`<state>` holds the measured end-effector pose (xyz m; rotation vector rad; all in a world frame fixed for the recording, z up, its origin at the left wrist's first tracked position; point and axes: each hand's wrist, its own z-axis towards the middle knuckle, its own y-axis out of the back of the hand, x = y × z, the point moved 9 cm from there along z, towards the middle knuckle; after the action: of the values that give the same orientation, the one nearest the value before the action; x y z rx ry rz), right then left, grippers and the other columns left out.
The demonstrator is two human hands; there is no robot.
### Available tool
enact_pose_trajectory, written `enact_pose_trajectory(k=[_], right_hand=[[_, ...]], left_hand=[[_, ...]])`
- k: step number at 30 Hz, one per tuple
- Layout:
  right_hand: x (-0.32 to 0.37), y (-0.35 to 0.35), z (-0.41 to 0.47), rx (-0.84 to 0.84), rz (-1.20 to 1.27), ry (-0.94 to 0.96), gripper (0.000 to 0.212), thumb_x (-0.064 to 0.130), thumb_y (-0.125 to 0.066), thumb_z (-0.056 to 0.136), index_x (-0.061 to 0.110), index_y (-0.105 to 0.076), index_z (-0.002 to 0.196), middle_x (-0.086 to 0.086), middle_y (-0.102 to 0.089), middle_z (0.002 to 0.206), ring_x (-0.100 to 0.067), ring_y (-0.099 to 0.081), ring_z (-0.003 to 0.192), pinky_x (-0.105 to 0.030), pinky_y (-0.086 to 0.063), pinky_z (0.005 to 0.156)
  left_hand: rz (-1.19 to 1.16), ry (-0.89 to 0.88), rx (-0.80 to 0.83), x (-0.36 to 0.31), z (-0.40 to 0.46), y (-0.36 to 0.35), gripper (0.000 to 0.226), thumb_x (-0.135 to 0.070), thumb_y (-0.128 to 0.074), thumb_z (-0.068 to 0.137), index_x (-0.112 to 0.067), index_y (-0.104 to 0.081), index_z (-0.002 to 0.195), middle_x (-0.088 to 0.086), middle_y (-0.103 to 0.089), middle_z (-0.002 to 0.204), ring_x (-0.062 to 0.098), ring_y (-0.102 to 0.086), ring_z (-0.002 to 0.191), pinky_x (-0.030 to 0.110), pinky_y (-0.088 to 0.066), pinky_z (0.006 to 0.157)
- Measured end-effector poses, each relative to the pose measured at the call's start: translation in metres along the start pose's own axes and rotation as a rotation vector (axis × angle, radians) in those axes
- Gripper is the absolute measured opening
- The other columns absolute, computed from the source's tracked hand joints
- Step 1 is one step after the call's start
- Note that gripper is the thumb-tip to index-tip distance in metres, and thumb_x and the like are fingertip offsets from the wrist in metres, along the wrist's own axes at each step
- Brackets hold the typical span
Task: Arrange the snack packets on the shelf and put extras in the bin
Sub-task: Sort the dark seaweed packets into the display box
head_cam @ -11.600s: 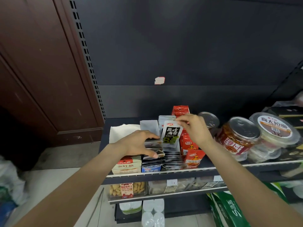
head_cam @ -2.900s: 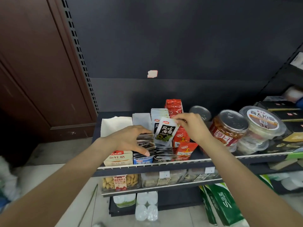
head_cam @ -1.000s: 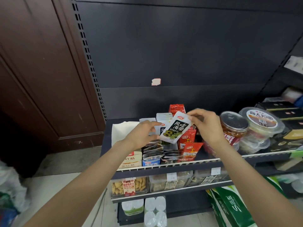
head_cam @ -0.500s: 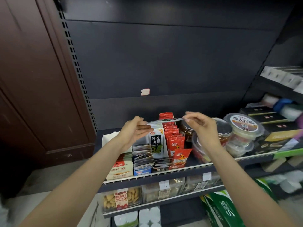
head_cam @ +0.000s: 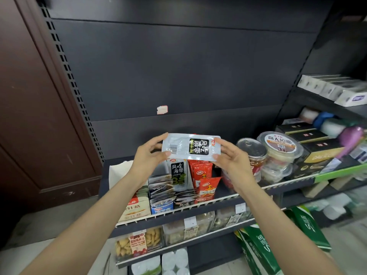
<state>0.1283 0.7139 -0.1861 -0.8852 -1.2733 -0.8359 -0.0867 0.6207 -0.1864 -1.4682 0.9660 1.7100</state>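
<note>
**Silver packet held over the snack shelf**

Head view. A silver packet [head_cam: 191, 146] with a black label is held flat, turned sideways, above the shelf [head_cam: 198, 205]. The left hand [head_cam: 148, 157] pinches its barcode end between thumb and fingers; the right hand [head_cam: 230, 155] pinches the opposite end the same way. The packet touches nothing but the two hands.

Directly below it, on the shelf:
- an upright matching packet [head_cam: 177, 173], standing at the back of a row of like packets that lie slumped toward the front rail;
- red packets [head_cam: 201, 171] just right of it, one leaning forward at the front;
- a cream box [head_cam: 135, 209] at the left front;
- a blue-edged pack [head_cam: 161, 207] between the box and the slumped row.

Right of the red packets stand a jar [head_cam: 253, 153] with a metal lid and a clear tub [head_cam: 280, 145] stacked on others.

The lower tier holds a clear biscuit box [head_cam: 139, 243].
</note>
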Motion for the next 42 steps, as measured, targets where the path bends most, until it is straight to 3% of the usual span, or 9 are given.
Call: enact_pose_trajectory(k=[9,13,16,19,23,26,32,35,42], right_hand=[[0.002,0.003,-0.001,-0.005,0.002,0.023,0.041,-0.005,-0.053,0.090,0.019,-0.060,0.123,0.002,-0.069,0.110,-0.012,-0.067,0.099,-0.025,-0.057,0.073],[0.004,0.005,0.002,-0.011,0.095,0.037,0.035,-0.005,-0.041,0.094,0.012,-0.067,0.110,-0.003,-0.072,0.103,-0.016,-0.068,0.098,-0.022,-0.055,0.073],[0.013,0.002,0.006,-0.010,-0.130,0.137,0.027,0.001,-0.057,0.089,0.020,-0.070,0.103,0.002,-0.070,0.109,-0.011,-0.065,0.104,-0.028,-0.055,0.084],[0.029,-0.002,0.011,-0.047,-0.378,0.257,0.025,0.006,-0.066,0.083,0.031,-0.070,0.083,0.002,-0.060,0.119,-0.012,-0.058,0.110,-0.030,-0.049,0.094],[0.037,-0.011,0.020,-0.052,-0.557,0.318,0.008,0.017,-0.065,0.085,0.022,-0.071,0.088,0.004,-0.070,0.096,-0.007,-0.065,0.092,-0.034,-0.054,0.085],[0.038,-0.020,0.025,-0.052,-0.743,0.366,0.011,0.018,-0.064,0.087,0.015,-0.071,0.095,0.003,-0.072,0.094,-0.007,-0.065,0.088,-0.032,-0.055,0.082],[0.016,-0.045,0.036,0.087,-0.928,0.360,0.016,0.016,-0.064,0.087,0.015,-0.072,0.101,-0.001,-0.071,0.099,-0.011,-0.064,0.090,-0.030,-0.054,0.081],[-0.001,-0.059,0.043,0.166,-0.966,0.328,0.021,0.013,-0.062,0.089,0.014,-0.070,0.108,-0.002,-0.071,0.106,-0.013,-0.065,0.097,-0.032,-0.053,0.087],[-0.047,-0.078,0.058,0.273,-1.064,0.229,0.021,0.009,-0.059,0.090,0.017,-0.071,0.105,-0.001,-0.070,0.109,-0.017,-0.064,0.100,-0.036,-0.051,0.090]], left_hand=[[0.028,-0.022,0.032,0.001,0.000,-0.004,0.054,0.000,-0.064,0.085,-0.032,-0.053,0.127,-0.007,-0.065,0.086,0.013,-0.064,0.087,0.038,-0.047,0.099],[-0.011,0.057,0.088,0.011,0.002,-0.004,0.042,-0.003,-0.063,0.087,-0.035,-0.060,0.113,0.002,-0.068,0.102,0.020,-0.062,0.105,0.039,-0.047,0.099],[-0.021,0.142,0.132,0.021,0.002,-0.004,0.035,-0.004,-0.062,0.088,-0.024,-0.060,0.117,0.011,-0.067,0.110,0.025,-0.061,0.110,0.032,-0.051,0.094],[-0.067,0.206,0.123,0.027,0.002,-0.002,0.035,-0.004,-0.060,0.089,-0.009,-0.056,0.124,0.013,-0.067,0.109,0.022,-0.066,0.099,0.022,-0.055,0.082],[0.062,0.235,0.093,0.032,0.005,0.003,0.030,-0.015,-0.051,0.096,-0.006,-0.054,0.125,0.007,-0.066,0.098,0.015,-0.065,0.080,0.012,-0.053,0.065],[0.403,0.137,0.153,0.035,0.006,0.007,0.044,-0.026,-0.057,0.093,-0.011,-0.050,0.133,0.000,-0.061,0.115,0.010,-0.058,0.097,0.017,-0.045,0.084],[0.812,0.093,0.576,0.059,-0.016,-0.013,0.086,-0.045,-0.076,0.073,-0.026,-0.032,0.145,-0.007,-0.033,0.150,0.012,-0.030,0.137,0.027,-0.026,0.110],[0.910,0.069,0.684,0.068,-0.019,-0.018,0.090,-0.044,-0.078,0.071,-0.027,-0.030,0.145,-0.007,-0.031,0.150,0.013,-0.029,0.135,0.032,-0.026,0.113],[0.861,0.034,0.651,0.073,-0.018,-0.013,0.087,-0.043,-0.077,0.073,-0.024,-0.032,0.145,-0.008,-0.038,0.145,0.011,-0.037,0.131,0.027,-0.029,0.110]])
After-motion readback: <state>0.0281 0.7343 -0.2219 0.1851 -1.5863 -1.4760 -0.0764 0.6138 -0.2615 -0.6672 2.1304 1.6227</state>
